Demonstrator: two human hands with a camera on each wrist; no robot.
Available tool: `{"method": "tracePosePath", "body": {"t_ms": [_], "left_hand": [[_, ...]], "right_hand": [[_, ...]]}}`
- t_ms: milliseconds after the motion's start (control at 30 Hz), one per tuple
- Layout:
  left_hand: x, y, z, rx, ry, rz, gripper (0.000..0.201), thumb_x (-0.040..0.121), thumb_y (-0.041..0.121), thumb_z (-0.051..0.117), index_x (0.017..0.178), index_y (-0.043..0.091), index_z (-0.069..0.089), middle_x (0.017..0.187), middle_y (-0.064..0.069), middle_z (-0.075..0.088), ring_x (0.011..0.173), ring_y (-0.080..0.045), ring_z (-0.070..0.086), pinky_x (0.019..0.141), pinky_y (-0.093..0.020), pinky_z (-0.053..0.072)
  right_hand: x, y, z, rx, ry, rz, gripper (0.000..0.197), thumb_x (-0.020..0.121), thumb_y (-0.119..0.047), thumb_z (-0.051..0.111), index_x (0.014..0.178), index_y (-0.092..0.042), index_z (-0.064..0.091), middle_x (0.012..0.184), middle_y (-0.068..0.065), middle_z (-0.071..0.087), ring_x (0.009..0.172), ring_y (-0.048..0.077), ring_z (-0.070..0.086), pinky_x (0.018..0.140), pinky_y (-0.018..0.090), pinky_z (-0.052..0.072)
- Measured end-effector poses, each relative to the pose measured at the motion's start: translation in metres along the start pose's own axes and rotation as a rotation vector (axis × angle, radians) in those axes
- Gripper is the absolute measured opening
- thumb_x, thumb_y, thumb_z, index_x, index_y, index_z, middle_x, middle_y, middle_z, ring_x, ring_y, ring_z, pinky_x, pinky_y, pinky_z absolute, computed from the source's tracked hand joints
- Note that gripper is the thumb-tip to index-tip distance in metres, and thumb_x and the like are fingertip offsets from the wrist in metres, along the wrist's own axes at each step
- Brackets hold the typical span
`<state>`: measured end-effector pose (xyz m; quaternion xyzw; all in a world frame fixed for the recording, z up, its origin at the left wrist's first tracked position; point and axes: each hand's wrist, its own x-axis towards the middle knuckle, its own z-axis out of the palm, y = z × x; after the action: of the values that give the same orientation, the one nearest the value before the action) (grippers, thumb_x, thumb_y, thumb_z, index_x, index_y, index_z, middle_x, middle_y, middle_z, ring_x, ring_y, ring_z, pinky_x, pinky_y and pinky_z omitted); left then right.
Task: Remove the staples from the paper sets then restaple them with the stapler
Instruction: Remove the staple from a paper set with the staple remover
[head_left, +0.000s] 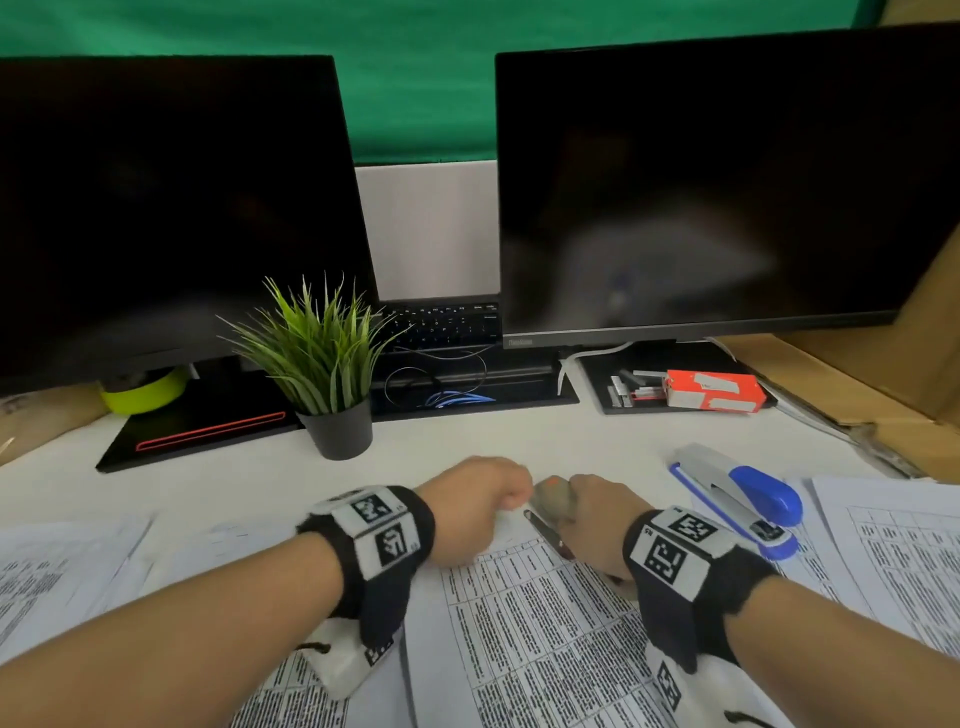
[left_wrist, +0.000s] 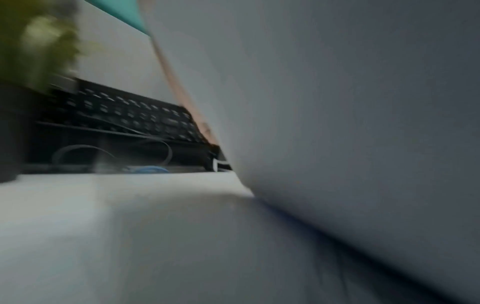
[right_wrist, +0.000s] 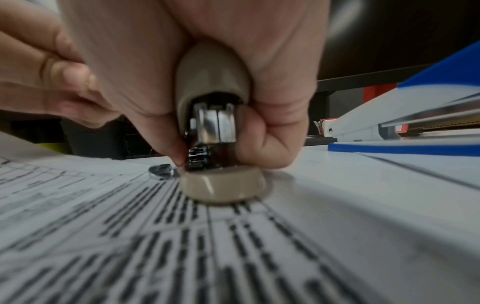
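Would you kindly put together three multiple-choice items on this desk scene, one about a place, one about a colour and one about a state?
1. Where does the blue and white stapler lie?
A. On the papers, to the right of the right hand
B. Behind the potted plant
C. Under the left monitor

2. What colour is the small box on the black tray under the right monitor?
A. Green
B. Orange-red
C. Purple

3. What is the right hand doing?
A. Lying flat and open on the desk
B. Gripping the beige staple remover, its lower end on the printed sheet
C. Holding a pen

Answers:
1 A: the head view shows the stapler beside the right wrist.
2 B: the box is orange-red with pale labels.
3 B: the right wrist view shows fingers curled round the staple remover, which rests on the printed sheet.
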<state>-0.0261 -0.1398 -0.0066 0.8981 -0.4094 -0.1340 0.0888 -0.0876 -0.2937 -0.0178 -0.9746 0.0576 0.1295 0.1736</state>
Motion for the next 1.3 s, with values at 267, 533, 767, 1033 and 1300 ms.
{"method": "tracePosePath", "body": {"t_ms": [267,533,767,1033,1300], "left_hand": [[-0.055,0.000,0.016,0.073,0.143,-0.045,0.014,0.093,0.006,0.040,0.094,0.010,0.054,0.097,0.002,0.047,0.082,-0.017,0.046,0.072,-0.023,0.039],[-0.067,-0.009,0.028,-0.031,0.174,-0.236,0.021,0.089,0.004,0.041,0.087,0.020,0.055,0.088,0.000,0.057,0.079,-0.019,0.055,0.072,-0.027,0.046],[-0.062,-0.015,0.040,0.166,0.055,-0.244,0.028,0.093,0.000,0.047,0.111,0.009,0.066,0.115,-0.010,0.059,0.106,-0.027,0.057,0.079,-0.025,0.038],[-0.080,0.009,0.039,0.162,-0.033,-0.328,0.072,0.068,0.081,0.058,0.088,0.011,0.056,0.100,0.002,0.043,0.089,-0.017,0.040,0.077,-0.033,0.041],[-0.086,0.018,0.037,0.172,-0.079,-0.305,0.086,0.062,0.082,0.063,0.102,0.006,0.060,0.104,0.002,0.039,0.094,-0.018,0.030,0.094,-0.040,0.043]], "right_hand": [[-0.007,-0.002,-0.004,-0.019,-0.020,0.004,0.017,0.099,-0.028,0.036,0.108,-0.015,0.043,0.116,0.009,0.053,0.111,0.028,0.054,0.093,0.033,0.043],[-0.010,-0.017,-0.002,0.049,0.027,-0.047,0.014,0.094,-0.028,0.044,0.097,-0.016,0.051,0.103,0.004,0.061,0.091,0.019,0.057,0.077,0.026,0.043],[-0.008,-0.033,0.016,-0.048,-0.046,-0.079,0.017,0.091,-0.034,0.042,0.094,-0.018,0.049,0.093,0.001,0.059,0.087,0.020,0.059,0.072,0.028,0.046],[-0.015,-0.045,0.013,-0.163,-0.050,-0.162,0.017,0.095,-0.031,0.036,0.098,-0.019,0.046,0.111,0.009,0.056,0.102,0.028,0.058,0.090,0.035,0.048],[-0.003,-0.058,0.018,-0.187,-0.069,-0.125,0.021,0.095,-0.021,0.042,0.116,-0.014,0.045,0.092,0.001,0.041,0.091,0.023,0.050,0.077,0.028,0.040]]}}
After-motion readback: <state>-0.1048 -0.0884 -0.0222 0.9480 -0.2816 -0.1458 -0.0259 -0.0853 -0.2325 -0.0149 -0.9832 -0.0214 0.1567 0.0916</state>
